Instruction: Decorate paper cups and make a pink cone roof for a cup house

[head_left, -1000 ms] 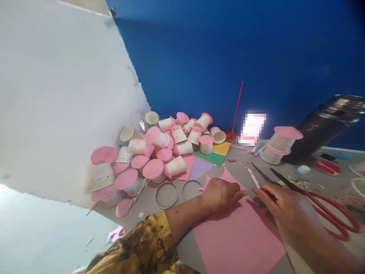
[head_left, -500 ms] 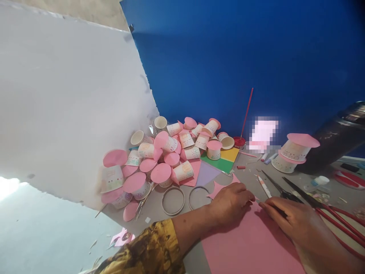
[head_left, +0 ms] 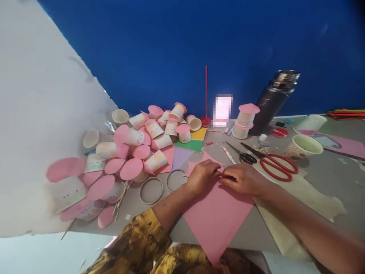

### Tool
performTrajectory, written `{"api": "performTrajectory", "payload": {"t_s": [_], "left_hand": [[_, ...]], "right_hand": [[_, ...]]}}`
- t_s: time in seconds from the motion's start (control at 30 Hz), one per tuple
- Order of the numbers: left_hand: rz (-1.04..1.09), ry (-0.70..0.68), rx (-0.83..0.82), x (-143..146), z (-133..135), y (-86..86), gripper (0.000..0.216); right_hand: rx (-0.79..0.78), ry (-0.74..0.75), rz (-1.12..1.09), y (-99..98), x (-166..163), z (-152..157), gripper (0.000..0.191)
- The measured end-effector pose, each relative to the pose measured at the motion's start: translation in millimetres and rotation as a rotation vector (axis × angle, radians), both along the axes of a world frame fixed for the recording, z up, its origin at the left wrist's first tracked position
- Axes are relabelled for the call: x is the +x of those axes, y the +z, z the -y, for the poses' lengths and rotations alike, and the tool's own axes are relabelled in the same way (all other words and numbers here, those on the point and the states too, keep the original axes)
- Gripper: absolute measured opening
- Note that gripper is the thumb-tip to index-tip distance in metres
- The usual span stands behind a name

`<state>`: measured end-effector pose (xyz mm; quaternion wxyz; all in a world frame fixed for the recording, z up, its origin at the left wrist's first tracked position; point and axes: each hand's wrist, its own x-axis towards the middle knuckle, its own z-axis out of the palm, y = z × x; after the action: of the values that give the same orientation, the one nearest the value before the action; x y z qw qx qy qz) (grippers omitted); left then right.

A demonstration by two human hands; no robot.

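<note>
A pink paper sheet [head_left: 216, 217] lies on the grey table, one corner hanging over the near edge. My left hand [head_left: 203, 176] rests on its far corner with fingers curled down onto the paper. My right hand [head_left: 242, 178] lies beside it, fingertips pinched together at the same corner, touching the left hand's fingers. Whether anything small sits in the pinch is hidden. Red-handled scissors [head_left: 273, 164] and smaller black scissors [head_left: 242, 154] lie just beyond my right hand.
A heap of paper cups with pink paper discs [head_left: 134, 152] fills the left. Two metal rings [head_left: 151, 190] lie near my left wrist. A dark flask [head_left: 272, 101], a stacked cup pair [head_left: 243, 121], a green-lined cup [head_left: 303, 146], coloured sheets [head_left: 191, 142] and a white board [head_left: 42, 114] stand around.
The view swung right and pulled back. My right hand slid left across the pink paper until its fingertips met my left hand at the far corner.
</note>
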<state>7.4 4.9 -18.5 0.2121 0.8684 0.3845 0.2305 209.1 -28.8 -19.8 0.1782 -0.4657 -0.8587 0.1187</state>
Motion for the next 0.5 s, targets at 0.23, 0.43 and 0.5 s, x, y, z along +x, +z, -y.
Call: {"api": "performTrajectory", "payload": {"t_s": [0.23, 0.43, 0.5], "left_hand": [[-0.095, 0.160, 0.005, -31, 2, 74.8, 0.026], [-0.373, -0.074, -0.021, -49, 61, 60.3, 0.043], [-0.483, -0.132, -0.025, -49, 76, 41.9, 0.066]], "right_hand": [[-0.163, 0.053, 0.151, 11.7, 0, 0, 0.018], [-0.177, -0.029, 0.235, 13.5, -4, 1, 0.017], [-0.170, -0.031, 0.266, 16.4, -7, 3, 0.016]]}}
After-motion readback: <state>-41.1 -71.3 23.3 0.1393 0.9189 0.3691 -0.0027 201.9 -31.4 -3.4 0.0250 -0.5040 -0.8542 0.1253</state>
